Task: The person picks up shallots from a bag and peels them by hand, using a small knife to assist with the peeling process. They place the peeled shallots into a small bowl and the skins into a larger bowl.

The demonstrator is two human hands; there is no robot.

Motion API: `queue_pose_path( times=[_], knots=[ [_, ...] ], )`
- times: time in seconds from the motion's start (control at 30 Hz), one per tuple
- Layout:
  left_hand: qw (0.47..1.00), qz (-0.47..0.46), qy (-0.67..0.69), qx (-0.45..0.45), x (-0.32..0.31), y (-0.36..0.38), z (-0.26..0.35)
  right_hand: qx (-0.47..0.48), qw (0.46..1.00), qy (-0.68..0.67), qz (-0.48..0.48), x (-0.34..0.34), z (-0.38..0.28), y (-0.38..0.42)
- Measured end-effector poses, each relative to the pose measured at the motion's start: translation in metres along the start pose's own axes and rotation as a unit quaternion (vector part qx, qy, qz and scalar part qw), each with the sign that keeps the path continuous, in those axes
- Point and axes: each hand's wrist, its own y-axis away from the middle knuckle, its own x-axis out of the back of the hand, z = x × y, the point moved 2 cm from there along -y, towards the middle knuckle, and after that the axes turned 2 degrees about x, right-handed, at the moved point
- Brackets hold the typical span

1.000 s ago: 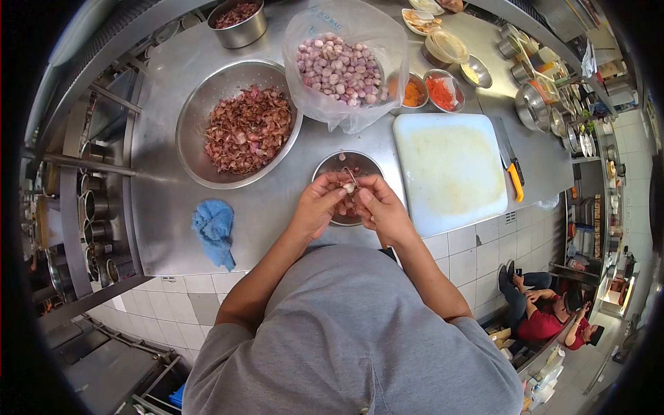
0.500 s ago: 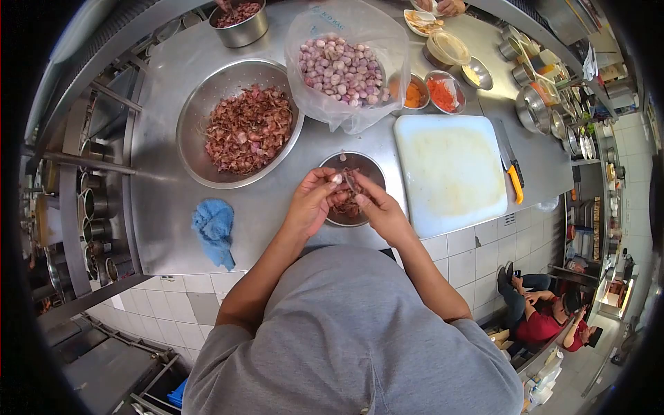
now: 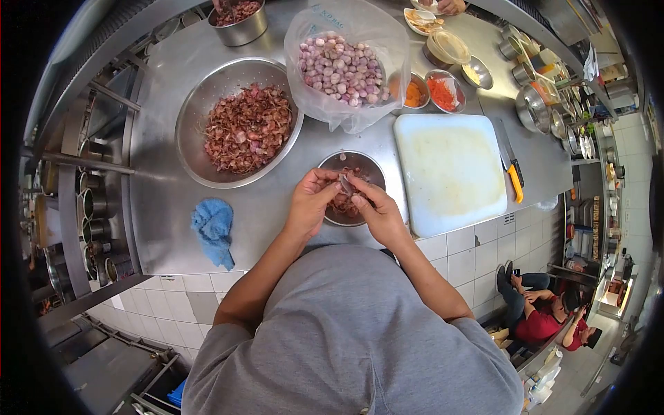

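Both hands are together over a small steel bowl (image 3: 373,168) holding reddish-brown shallot skins. My left hand (image 3: 311,200) pinches a small shallot, mostly covered by the fingers. In my right hand (image 3: 377,211) is a small knife (image 3: 345,183), its short blade against the shallot. A large steel bowl (image 3: 190,155) full of reddish skins (image 3: 247,129) lies to the upper left. Above the small bowl, a clear plastic bag (image 3: 304,28) contains pale purple shallots (image 3: 342,69).
A white cutting board (image 3: 453,173) and an orange-handled knife (image 3: 514,176) lie to the right. A blue cloth (image 3: 214,232) is at left. Bowls of orange and red food (image 3: 443,93) stand behind. Other people's hands (image 3: 451,7) show at the far edge; two people (image 3: 546,318) are at lower right.
My hands have drawn closer together, and the pale shallot seen between my left fingers is now mostly hidden. The blade has shifted slightly left.
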Motion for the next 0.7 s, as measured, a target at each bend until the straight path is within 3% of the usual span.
queue_pose_path(
  times=[0.1,0.13,0.17,0.27,0.5,0.57,0.7],
  knots=[
    [1.0,0.0,0.022,0.017,0.001,0.0,0.002,0.024,0.999,-0.036,0.028,0.0,0.006,0.0],
    [0.998,-0.008,0.051,0.024,-0.002,0.001,0.004,-0.105,0.982,-0.158,-0.007,0.003,-0.002,0.002],
    [0.996,-0.016,0.08,0.031,-0.004,0.001,0.005,-0.231,0.932,-0.276,-0.041,0.003,-0.007,0.005],
    [0.994,0.005,0.093,0.056,-0.001,0.001,0.003,-0.228,0.902,-0.363,-0.036,0.001,-0.011,0.003],
    [0.994,0.006,0.08,0.071,-0.001,0.003,0.002,-0.243,0.88,-0.404,-0.059,0.003,-0.012,0.002],
    [0.997,-0.029,0.051,0.04,-0.001,0.003,-0.001,-0.251,0.871,-0.419,-0.062,0.004,-0.015,0.002],
    [0.998,-0.023,0.035,0.039,-0.002,0.003,-0.001,-0.237,0.883,-0.401,-0.065,0.004,-0.008,0.002]
  ],
)
